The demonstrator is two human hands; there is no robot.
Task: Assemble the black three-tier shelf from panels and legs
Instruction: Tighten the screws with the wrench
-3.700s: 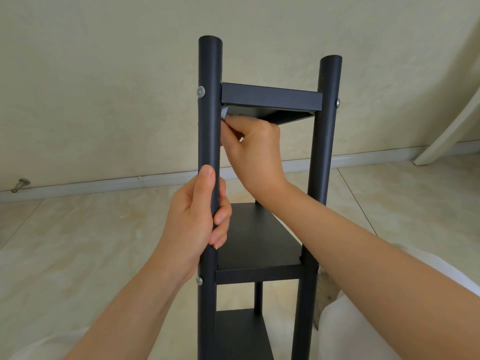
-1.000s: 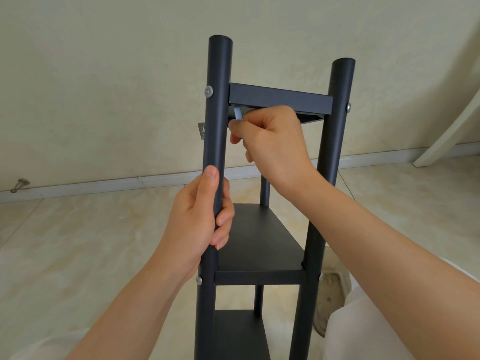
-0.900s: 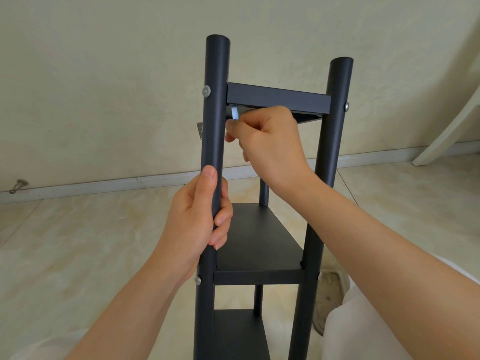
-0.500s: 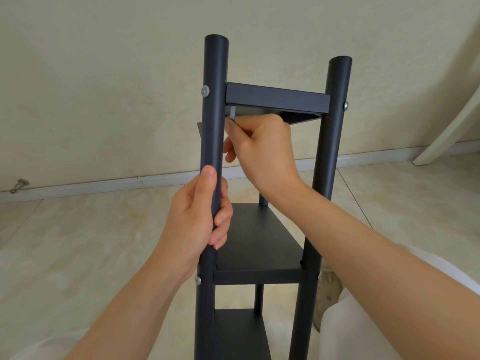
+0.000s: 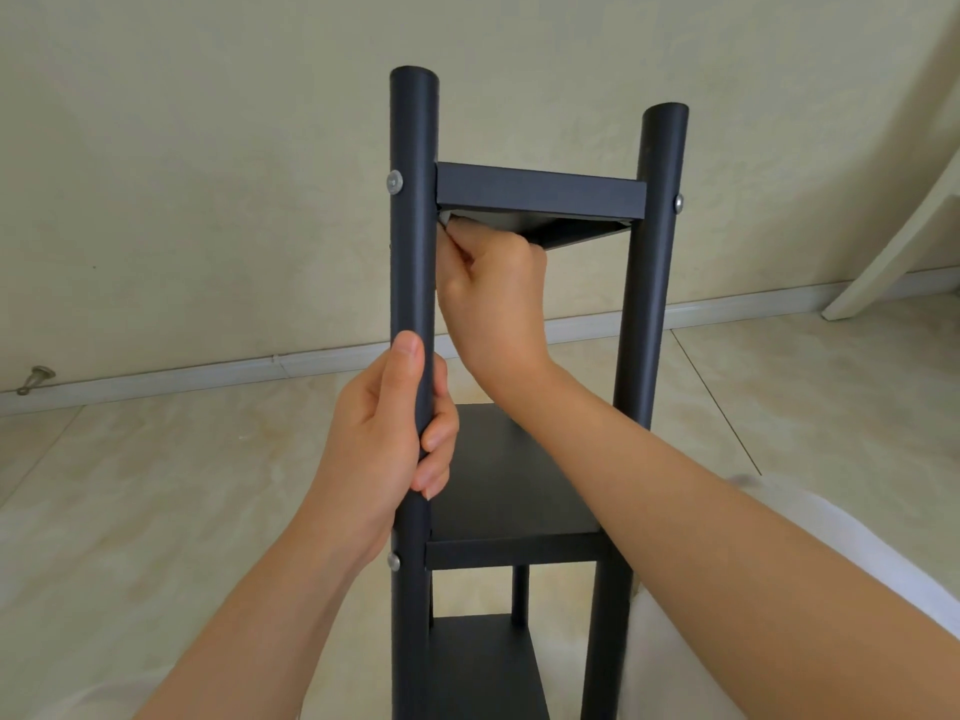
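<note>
Head view: we find the black three-tier shelf (image 5: 519, 556) standing upright on the tiled floor (image 5: 156, 485), with all three panels seated between the legs. Our left hand (image 5: 384, 444) is wrapped round the near left leg (image 5: 413, 252) between the top and middle tiers, thumb laid up the tube. Our right hand (image 5: 493, 293) is tucked under the top panel (image 5: 540, 192) at its corner with that leg, fingertips pinching a small silvery piece (image 5: 445, 219). Too little of it shows to say whether it is a key or a nut. The screw head (image 5: 395, 181) on the leg sits level with that corner.

Assessment: the step in hand appears to be tightening the top-tier joint at this leg. To do it well, we recommend that the left hand brace the leg firmly so the frame does not twist. The piece should be held square to the screw's axis, and turns should be short, given the cramped space beneath the panel. Final tightening should wait until panel and leg sit flush. Risk noted: the piece slipping from the pinch.
</note>
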